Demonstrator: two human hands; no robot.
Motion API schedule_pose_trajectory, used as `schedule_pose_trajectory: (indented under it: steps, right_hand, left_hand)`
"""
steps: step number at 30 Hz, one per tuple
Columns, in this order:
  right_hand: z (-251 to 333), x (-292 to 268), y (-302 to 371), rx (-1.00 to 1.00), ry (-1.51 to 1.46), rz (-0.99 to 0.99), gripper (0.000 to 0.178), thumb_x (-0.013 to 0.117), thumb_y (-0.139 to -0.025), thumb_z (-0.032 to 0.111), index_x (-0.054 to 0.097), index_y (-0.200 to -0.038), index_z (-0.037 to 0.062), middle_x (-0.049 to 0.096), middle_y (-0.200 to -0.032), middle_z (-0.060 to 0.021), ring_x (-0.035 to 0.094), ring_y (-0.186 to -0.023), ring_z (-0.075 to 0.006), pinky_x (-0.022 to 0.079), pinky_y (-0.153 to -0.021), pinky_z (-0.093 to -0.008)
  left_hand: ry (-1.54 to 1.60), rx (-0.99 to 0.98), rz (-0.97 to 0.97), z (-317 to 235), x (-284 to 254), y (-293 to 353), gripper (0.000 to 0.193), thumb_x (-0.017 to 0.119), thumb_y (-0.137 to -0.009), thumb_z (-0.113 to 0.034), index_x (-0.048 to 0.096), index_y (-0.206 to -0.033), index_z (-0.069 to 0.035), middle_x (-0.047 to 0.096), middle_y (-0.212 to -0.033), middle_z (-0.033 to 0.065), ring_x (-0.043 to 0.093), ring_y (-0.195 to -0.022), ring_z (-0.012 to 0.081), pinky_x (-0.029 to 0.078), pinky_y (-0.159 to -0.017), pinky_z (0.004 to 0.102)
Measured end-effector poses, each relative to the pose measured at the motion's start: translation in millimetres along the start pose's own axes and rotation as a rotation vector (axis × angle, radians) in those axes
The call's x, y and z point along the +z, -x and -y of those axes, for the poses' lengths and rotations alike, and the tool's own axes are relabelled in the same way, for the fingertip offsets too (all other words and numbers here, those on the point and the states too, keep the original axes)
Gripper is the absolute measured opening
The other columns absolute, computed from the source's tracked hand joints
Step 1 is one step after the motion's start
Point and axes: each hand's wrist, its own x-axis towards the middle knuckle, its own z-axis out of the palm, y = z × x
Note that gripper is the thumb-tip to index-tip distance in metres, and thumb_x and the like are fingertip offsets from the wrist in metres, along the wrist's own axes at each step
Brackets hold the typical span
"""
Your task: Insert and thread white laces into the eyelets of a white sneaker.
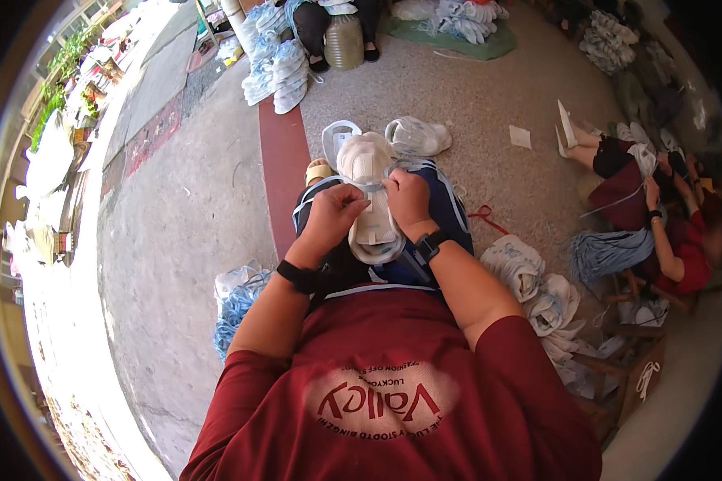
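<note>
A white shoe lies lengthwise on my lap, its rounded toe pointing away from me. My left hand is closed in a pinch over the shoe's left side; whatever its fingertips hold is too small to make out. My right hand grips the shoe's right edge with bent fingers. A pale blue strip crosses the shoe between the two hands. Just beyond the toe, a second white shoe lies to the right, and a white shoe piece with a looped rim is on the left.
White shoe parts are heaped by my right side, near a red ribbon. Blue-and-white bundles lie at my left. More stacks stand ahead beside a ribbed container. At right sits a co-worker by pale blue cords.
</note>
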Motion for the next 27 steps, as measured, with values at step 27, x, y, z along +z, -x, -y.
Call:
schedule_pose_trajectory:
  steps: [27]
  right_hand:
    - [-5,-16,6,-0.092,-0.094,0.186,0.011,0.057,-0.069,0.012,0.060,-0.069,0.0012,0.059,-0.071,-0.0212,0.058,-0.072,-0.0399,0.047,-0.064,-0.0447]
  left_hand:
    - [-0.991,0.115,0.061,15,42,-38,0.015,0.055,-0.078,-0.019,0.060,-0.083,-0.005,0.063,-0.081,0.0158,0.063,-0.075,0.0322,0.051,-0.066,0.0404]
